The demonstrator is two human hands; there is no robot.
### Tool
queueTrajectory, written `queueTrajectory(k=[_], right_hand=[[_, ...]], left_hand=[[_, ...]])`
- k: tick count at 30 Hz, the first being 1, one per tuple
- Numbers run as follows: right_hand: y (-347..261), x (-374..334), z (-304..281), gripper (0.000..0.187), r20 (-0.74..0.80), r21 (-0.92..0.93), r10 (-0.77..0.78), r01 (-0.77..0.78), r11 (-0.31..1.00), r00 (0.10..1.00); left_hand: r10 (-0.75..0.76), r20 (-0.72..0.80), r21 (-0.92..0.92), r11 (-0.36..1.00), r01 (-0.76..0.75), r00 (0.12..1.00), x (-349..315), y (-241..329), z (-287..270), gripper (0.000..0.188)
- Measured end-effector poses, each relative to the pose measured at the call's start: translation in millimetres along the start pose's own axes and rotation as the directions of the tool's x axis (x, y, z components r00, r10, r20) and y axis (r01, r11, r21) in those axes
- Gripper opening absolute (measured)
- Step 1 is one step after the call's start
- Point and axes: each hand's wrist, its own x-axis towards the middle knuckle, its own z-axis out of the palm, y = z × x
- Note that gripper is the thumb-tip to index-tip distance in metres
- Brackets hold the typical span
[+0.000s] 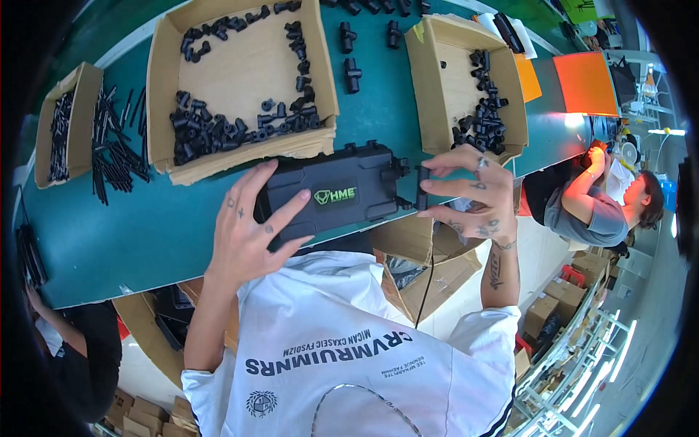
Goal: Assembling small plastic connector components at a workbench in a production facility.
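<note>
On the worktop (80,258), our left hand (244,226) hides one end of the black case (349,175), its grip spread wide, how firm we cannot tell. The case lies lengthwise left to right, prongs (402,167) facing right. Just beyond them, our right hand (477,195) pinches a partly covered bar (421,191), crosswise to the case.

We count three open cardboard trays (244,76) on one green table (102,255), one green-marked black case (342,182), one hand-held black bar (422,191) and two co-workers (601,218).
</note>
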Motion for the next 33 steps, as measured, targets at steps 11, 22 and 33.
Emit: queueTrajectory(k=[11, 22, 33], right_hand=[[-8.4, 9.6, 5.1, 0.045, 0.162, -0.057, 0.003, 0.007, 0.998, 0.987], [-14.4, 10.7, 9.2, 0.043, 0.142, -0.106, 0.054, -0.039, 0.994, 0.988], [2.1, -8.6, 20.8, 0.047, 0.039, -0.034, 0.141, -0.139, 0.99, 0.989]], left_hand=[[-0.049, 0.003, -0.159, 0.986, 0.049, 0.999, -2.5, -7.6, -1.7, 0.069], [-0.015, -0.028, -0.192, 0.981, 0.009, 0.999, -1.5, -11.7, 0.2, 0.073], [-0.017, -0.048, -0.196, 0.98, 0.007, 0.999, -2.8, -10.0, 2.8, 0.074]])
